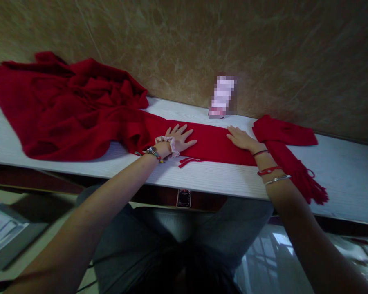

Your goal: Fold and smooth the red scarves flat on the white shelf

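Observation:
A red fringed scarf (214, 141) lies in a flat, folded band across the middle of the white tabletop. My left hand (179, 139) rests on it with fingers spread, a ring on one finger and a pink scrunchie at the wrist. Toward the band's right end, my right hand (241, 138) lies flat on the cloth. Beyond that wrist, a tasselled red end (297, 175) hangs toward the front edge. To the left, loose red cloth (70, 106) is heaped in wrinkles; whether it is one piece with the band I cannot tell.
A marbled brown wall (184, 53) runs behind the narrow white table (349, 175). Against it stands a blurred-out pinkish item (222, 98). Below the front edge sits a phone (184, 198) with its screen lit. A grey box with papers (6, 232) is at lower left.

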The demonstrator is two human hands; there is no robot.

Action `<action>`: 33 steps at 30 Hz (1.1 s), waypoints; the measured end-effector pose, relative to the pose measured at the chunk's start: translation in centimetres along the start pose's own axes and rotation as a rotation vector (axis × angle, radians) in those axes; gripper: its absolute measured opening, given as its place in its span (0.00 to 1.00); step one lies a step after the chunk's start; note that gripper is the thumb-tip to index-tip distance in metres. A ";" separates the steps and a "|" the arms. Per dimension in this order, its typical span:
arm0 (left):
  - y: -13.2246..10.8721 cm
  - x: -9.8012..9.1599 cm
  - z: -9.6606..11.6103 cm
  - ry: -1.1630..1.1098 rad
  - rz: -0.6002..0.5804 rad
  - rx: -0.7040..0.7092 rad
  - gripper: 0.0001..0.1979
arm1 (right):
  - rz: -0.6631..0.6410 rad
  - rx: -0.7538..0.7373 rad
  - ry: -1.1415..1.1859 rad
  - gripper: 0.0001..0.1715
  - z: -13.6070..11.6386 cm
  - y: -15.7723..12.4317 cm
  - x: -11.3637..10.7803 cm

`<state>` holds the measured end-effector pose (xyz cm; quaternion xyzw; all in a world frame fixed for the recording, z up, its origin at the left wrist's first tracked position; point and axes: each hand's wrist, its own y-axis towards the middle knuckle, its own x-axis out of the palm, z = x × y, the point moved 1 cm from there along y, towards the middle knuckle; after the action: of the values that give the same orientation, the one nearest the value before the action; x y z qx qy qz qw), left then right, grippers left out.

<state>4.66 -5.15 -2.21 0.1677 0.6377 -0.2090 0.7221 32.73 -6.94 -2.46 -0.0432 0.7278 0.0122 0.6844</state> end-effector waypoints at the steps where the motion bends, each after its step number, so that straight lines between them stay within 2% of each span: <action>1: 0.0 0.0 0.0 0.000 0.006 -0.003 0.30 | 0.024 0.021 -0.003 0.33 0.2 -0.1 -0.2; 3: 0.0 0.1 0.1 0.003 0.016 -0.010 0.29 | 0.099 -0.007 0.009 0.34 -0.3 -0.4 -0.7; 5: 0.0 0.1 0.3 0.010 0.017 -0.013 0.28 | 0.173 -0.122 0.055 0.35 -2.1 -0.7 -1.1; 7: -0.1 0.0 0.5 0.015 0.019 -0.016 0.28 | 0.187 -0.262 0.110 0.35 -4.6 -1.1 -1.2; 9: 0.0 0.1 0.5 0.016 0.028 -0.018 0.28 | 0.120 -0.368 0.124 0.36 -6.9 -1.3 -1.0; 12: 0.1 0.2 0.4 0.007 0.037 -0.023 0.28 | -0.025 -0.411 0.087 0.36 -8.6 -1.3 -0.4; 16: 0.3 0.4 0.2 -0.004 0.061 0.002 0.29 | -0.046 -0.348 0.059 0.34 -7.0 -0.6 0.0; 20: 0.4 0.4 0.1 -0.010 0.056 -0.025 0.29 | 0.000 -0.205 0.049 0.32 -3.7 0.1 -0.1; 22: 0.4 0.2 0.1 -0.012 0.046 -0.059 0.29 | 0.058 -0.155 0.029 0.31 -2.8 0.0 -0.4; 24: 0.3 0.1 0.1 -0.014 0.045 -0.074 0.29 | 0.121 -0.159 0.019 0.32 -3.1 -0.3 -0.7; 27: 0.1 0.0 0.2 -0.007 0.041 -0.066 0.29 | 0.163 -0.268 0.056 0.35 -5.2 -1.0 -1.0; 30: 0.2 0.1 0.3 0.007 0.048 -0.073 0.28 | 0.094 -0.400 0.073 0.37 -7.6 -1.5 -0.8; 33: 0.4 0.3 0.2 0.003 0.063 -0.078 0.28 | -0.021 -0.432 0.045 0.36 -8.1 -1.3 -0.3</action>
<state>5.09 -4.97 -2.51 0.1598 0.6410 -0.1610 0.7332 24.82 -8.81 -1.55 -0.1967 0.7227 0.1599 0.6430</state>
